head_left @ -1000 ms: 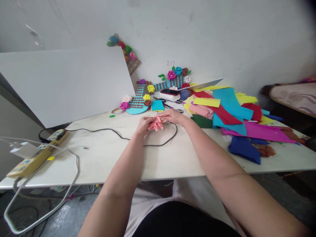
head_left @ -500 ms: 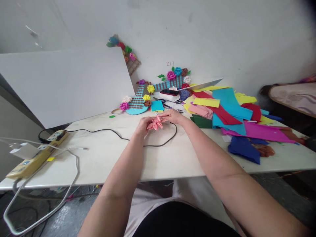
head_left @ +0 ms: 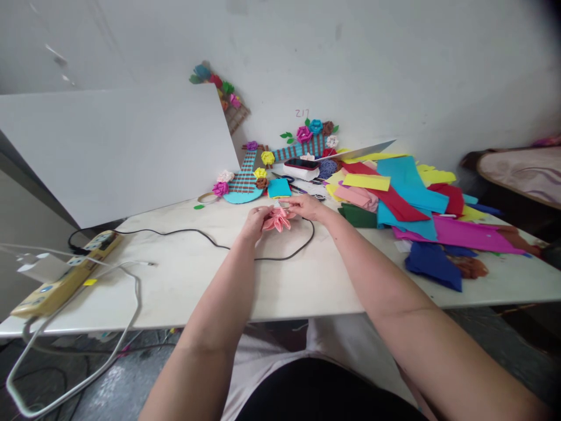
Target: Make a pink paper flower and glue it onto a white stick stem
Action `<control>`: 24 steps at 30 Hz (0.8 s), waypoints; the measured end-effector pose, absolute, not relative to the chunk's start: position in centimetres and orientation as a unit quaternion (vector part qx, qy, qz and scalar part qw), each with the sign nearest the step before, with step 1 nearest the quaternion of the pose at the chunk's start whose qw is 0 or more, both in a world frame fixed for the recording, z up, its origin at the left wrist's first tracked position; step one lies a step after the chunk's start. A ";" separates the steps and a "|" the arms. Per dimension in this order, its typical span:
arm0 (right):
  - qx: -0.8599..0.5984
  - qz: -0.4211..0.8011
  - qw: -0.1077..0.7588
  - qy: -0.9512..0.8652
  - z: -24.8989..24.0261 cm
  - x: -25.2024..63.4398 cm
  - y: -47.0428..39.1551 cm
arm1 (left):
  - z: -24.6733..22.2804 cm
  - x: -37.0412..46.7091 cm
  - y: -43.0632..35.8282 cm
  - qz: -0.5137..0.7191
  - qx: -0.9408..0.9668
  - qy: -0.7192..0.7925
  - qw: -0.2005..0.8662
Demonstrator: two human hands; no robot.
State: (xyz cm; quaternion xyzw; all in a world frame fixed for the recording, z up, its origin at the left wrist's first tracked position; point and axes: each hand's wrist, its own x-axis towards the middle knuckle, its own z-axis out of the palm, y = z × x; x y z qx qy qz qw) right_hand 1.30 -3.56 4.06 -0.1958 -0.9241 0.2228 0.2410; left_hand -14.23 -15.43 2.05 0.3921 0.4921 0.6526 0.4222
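Observation:
Between my hands, over the white table, is a pink paper flower (head_left: 280, 220) with pointed petals. My left hand (head_left: 255, 221) grips it from the left, fingers closed on its edge. On the far right side of the flower, my right hand (head_left: 303, 205) has its fingers pressed together at the petals; the fingertips are partly hidden. A black cable (head_left: 287, 258) loops on the table around the right of the flower and under my hands, where its end is hidden. Just beyond lies a blue paper square (head_left: 279, 187).
Coloured paper sheets (head_left: 409, 181) pile up at the right. A power strip (head_left: 61, 280) with white cables lies at the left edge. A large white board (head_left: 118, 152) leans at back left. Flower-trimmed blue crafts (head_left: 245, 178), a phone (head_left: 301, 164) and scissors (head_left: 318, 197) are at the back.
The pink flower's petals have spread slightly and tilted a little. My fingers have shifted slightly around it; both arms stay nearly in place.

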 end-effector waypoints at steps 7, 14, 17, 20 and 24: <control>-0.204 0.172 0.265 -0.926 4.4 1.5 -3.7 | 2.1 -14.4 -15.5 0.657 0.407 0.495 0.395; -0.214 0.000 0.443 -0.871 4.9 1.8 -3.7 | 1.8 -14.8 -15.4 0.688 0.382 0.512 0.344; -0.290 -0.007 0.421 -0.860 4.9 2.1 -4.4 | 1.9 -15.0 -15.4 0.713 0.363 0.505 0.324; -0.343 -0.012 0.330 -0.879 4.5 2.0 -4.9 | 2.1 -15.2 -15.4 0.735 0.333 0.504 0.308; -0.325 -0.011 0.212 -0.922 3.5 1.0 -5.3 | 2.1 -15.8 -15.3 0.760 0.305 0.506 0.272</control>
